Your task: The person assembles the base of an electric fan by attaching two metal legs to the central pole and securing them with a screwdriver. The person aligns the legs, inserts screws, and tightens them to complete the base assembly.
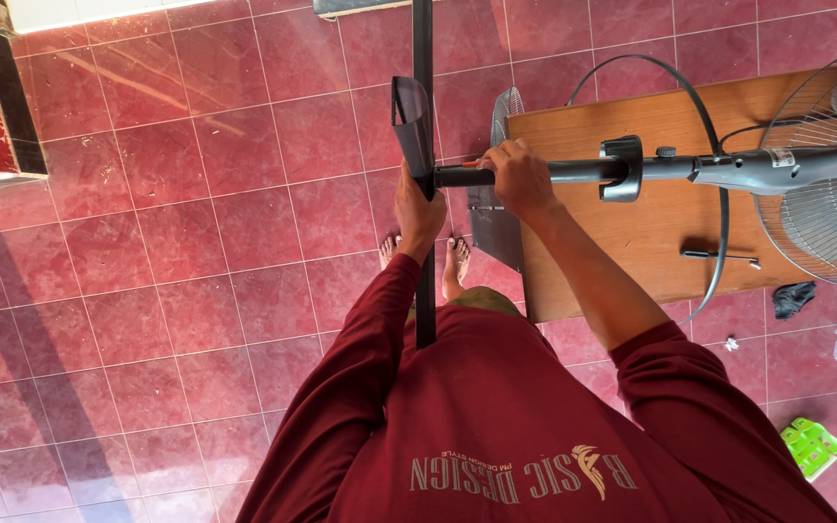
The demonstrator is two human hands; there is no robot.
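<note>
My right hand (pixel 518 177) grips the fan pole (pixel 573 172), closed around it; its long axis runs left-right over the wooden desk (pixel 632 242). My left hand (pixel 418 208), nearer the pole's left end, clasps the black crossbar (pixel 424 58).

Domestic setting used as an informal repair spot, glossy red-tiled floor (pixel 147 242), low brown wooden bench (pixel 632 242) set directly on the tiles, dismantled grey standing fan with wire guard (pixel 825 194) laid across it, bare feet (pixel 455 263), loose black rag (pixel 792 298) on the floor
</note>
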